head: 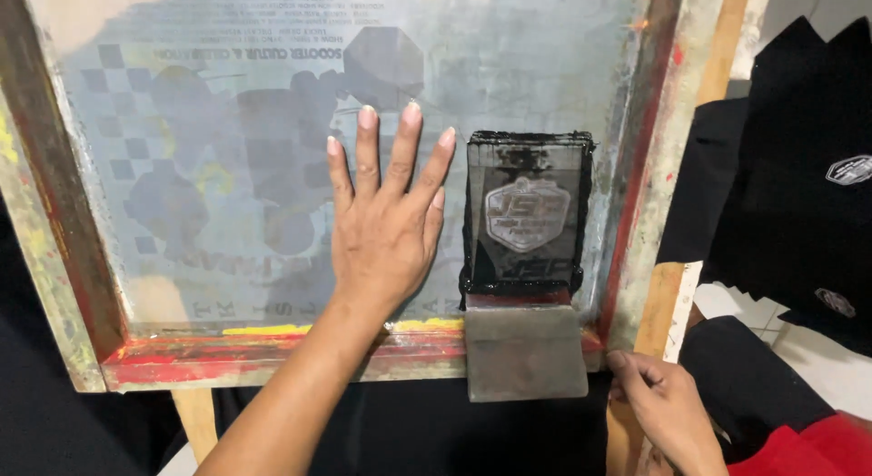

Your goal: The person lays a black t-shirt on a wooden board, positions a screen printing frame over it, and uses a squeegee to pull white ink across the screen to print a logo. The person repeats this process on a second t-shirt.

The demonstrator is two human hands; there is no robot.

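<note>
Left hand (381, 226) lies flat, fingers spread, holding nothing, pressing the grey mesh of the printing screen (227, 167). Right hand (663, 408) loosely curled at the wooden frame (668, 167) corner, gripping nothing visible. Black ink already pulled across the badge stencil (527, 213); flat grey squeegee (525, 349) rests below it. Printed black shirts (799, 167) piled right.

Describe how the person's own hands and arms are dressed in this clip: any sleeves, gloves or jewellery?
Both hands are bare, with no gloves. The left hand has no rings or watch visible, and its forearm is uncovered as far as the frame edge, so no sleeve shows. The right hand is also ringless; only the hand and wrist are in view.
</note>
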